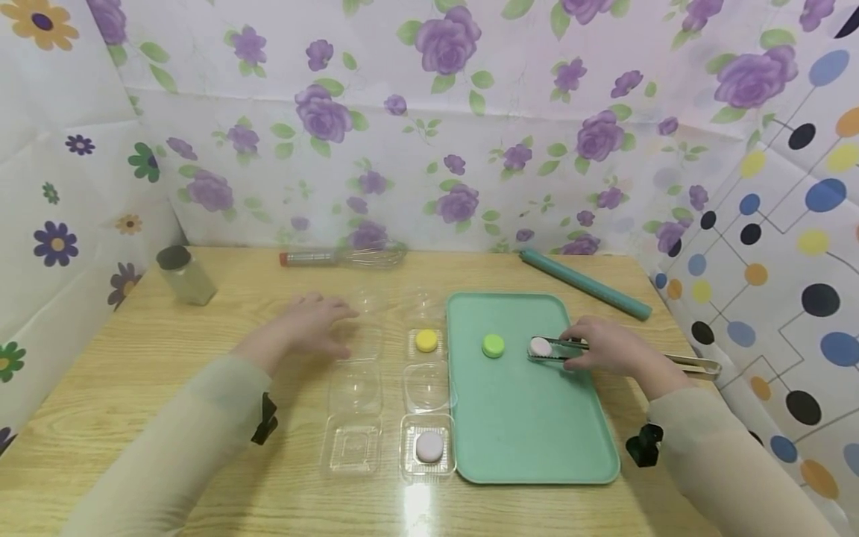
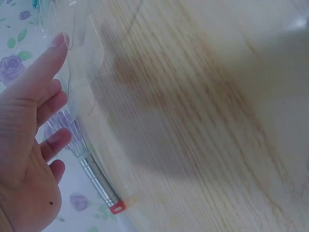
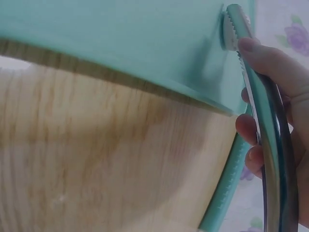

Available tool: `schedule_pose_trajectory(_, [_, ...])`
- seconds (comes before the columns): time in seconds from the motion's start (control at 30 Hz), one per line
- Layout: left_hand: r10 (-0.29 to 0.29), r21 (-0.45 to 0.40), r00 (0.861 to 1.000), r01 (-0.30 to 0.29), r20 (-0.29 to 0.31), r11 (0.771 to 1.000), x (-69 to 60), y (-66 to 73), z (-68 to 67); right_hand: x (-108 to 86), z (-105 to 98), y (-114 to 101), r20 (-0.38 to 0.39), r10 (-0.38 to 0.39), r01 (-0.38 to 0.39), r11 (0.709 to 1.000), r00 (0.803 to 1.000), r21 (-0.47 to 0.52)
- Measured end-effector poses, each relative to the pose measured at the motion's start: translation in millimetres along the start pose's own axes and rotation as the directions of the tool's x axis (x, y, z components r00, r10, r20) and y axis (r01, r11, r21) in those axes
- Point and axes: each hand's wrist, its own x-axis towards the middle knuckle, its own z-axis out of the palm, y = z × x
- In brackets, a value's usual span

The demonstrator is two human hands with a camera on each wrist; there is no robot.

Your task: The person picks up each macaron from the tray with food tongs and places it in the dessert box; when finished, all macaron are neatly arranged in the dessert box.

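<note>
While left wrist shows the whisk (image 2: 100, 180), right shows tongs (image 3: 267, 111).

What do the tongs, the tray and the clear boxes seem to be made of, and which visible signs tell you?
Tongs: polished metal, perhaps stainless steel; bright reflections run along the arm.
Tray: probably smooth plastic, fairly matte, with even green colour; coated metal remains possible.
Boxes: glossy, likely thin plastic; the table shows through and edges catch light.
</note>
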Motion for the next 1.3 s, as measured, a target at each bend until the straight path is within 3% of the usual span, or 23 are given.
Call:
schedule_pose_trajectory(0.17, [-0.006, 0.006, 1.000, 0.006, 0.000, 1.000, 0.2, 1.5, -0.8, 3.4, -3.6, -3.2, -0.007, 0.017, -0.017, 1.000, 1.000, 0.020])
schedule_pose_trajectory(0.4, [-0.006, 0.009, 1.000, 0.006, 0.002, 1.000, -0.1, 1.7, -1.7, 18.3, -14.7, -21.6, -0.011, -0.014, 0.015, 1.000, 1.000, 0.025])
schedule_pose_trajectory(0.83, [0.015, -0.010, 1.000, -0.015, 0.007, 1.000, 1.4, 3.0, -1.8, 68.2, -29.7, -96.7, 0.001, -0.102, 0.101, 0.995, 0.995, -0.016])
schedule_pose_trajectory(1.13, [-0.001, -0.055, 1.000, 0.000, -0.022, 0.998, 0.0, -0.2, 4.5, 102.7, -15.8, -140.6, -0.027, -0.200, 0.199, 0.979, 0.979, -0.035])
schedule_pose_trajectory(1.3, [-0.010, -0.059, 1.000, 0.009, -0.024, 0.998, -2.0, -1.3, 5.7, 115.5, -9.8, -161.5, -0.011, -0.210, 0.209, 0.977, 0.978, -0.050])
